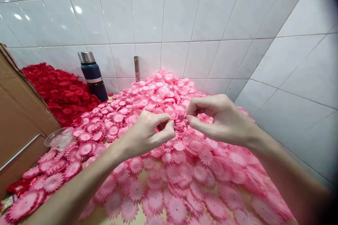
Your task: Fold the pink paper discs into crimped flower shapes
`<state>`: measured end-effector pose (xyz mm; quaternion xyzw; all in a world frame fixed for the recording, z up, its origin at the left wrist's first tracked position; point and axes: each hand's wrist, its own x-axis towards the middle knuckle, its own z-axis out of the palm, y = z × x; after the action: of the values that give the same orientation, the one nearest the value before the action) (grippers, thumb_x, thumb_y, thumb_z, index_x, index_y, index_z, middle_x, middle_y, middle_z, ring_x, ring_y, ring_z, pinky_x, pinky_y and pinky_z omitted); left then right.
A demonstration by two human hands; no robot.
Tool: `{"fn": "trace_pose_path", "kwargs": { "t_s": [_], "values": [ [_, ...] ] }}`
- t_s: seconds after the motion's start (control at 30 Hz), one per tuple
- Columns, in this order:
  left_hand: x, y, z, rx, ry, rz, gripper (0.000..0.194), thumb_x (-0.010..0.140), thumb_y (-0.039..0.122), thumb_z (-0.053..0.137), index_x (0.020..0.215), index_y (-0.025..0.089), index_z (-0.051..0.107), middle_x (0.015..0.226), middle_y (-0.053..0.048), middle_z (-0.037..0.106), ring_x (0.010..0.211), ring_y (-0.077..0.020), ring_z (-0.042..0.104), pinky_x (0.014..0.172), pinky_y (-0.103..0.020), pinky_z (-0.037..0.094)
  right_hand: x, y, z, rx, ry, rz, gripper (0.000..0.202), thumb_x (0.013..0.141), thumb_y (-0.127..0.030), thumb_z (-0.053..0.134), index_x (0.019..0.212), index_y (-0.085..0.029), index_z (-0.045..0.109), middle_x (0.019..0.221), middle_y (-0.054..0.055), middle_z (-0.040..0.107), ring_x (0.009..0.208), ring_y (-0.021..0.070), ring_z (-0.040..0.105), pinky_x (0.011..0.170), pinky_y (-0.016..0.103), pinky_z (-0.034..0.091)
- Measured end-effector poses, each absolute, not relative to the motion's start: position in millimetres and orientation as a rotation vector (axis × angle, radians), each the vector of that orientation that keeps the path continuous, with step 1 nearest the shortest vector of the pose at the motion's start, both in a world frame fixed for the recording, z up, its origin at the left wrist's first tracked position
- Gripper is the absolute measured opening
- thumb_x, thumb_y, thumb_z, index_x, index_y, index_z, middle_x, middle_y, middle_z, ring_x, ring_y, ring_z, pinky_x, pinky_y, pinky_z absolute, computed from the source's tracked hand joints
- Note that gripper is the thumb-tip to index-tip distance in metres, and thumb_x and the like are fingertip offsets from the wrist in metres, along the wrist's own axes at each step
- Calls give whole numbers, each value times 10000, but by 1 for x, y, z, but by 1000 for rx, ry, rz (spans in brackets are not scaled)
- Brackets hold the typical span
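Near the middle of the view, a small pink flower piece (180,119) is held between both hands, above the heap. My left hand (151,132) pinches its left edge with thumb and forefinger. On its right edge, the thumb and forefinger of my right hand (218,119) are closed in a pinch. Below and behind the hands spreads a large heap of pink fringed flower discs (163,89), many with a small dark centre hole. Several discs lie flat and overlapping toward the front.
A dark blue bottle (93,77) with a steel cap stands at the back left, beside a red flower pile (66,91). A cardboard box (23,112) and a clear plastic bowl (60,139) are at left. Tiled walls (179,10) rise behind and at right.
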<state>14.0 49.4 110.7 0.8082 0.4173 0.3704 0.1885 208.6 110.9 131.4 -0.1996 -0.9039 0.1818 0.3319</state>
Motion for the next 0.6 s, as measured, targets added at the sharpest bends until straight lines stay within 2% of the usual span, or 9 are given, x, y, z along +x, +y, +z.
{"fn": "trace_pose_path", "kwargs": {
  "t_s": [0.1,0.3,0.47,0.6],
  "values": [
    [15,50,108,2273,1206,965,258,816,91,444,596,183,345,545,73,307,500,-60,291,481,-224,253,203,105,130,-439,-2413,449,177,720,-64,522,603,-187,471,546,-32,531,509,88,482,508,237,379],
    [14,50,107,2370,1212,888,264,820,101,440,602,189,320,537,75,281,483,-61,267,473,-236,228,203,104,124,-554,-2506,28,169,729,-160,528,621,-196,403,545,-26,453,494,96,369,496,275,277],
    [15,48,109,2460,1229,825,252,831,113,435,605,187,352,532,71,330,472,-59,306,474,-239,249,205,105,126,-615,-2555,152,65,713,-150,536,696,-182,483,595,-19,522,544,108,456,530,268,333],
    [15,48,107,2556,1245,782,226,838,113,423,630,183,371,547,63,365,476,-59,338,483,-240,261,202,102,127,-587,-2586,191,74,744,-159,526,688,-180,482,584,-22,514,532,105,437,522,272,326]
  ]
}}
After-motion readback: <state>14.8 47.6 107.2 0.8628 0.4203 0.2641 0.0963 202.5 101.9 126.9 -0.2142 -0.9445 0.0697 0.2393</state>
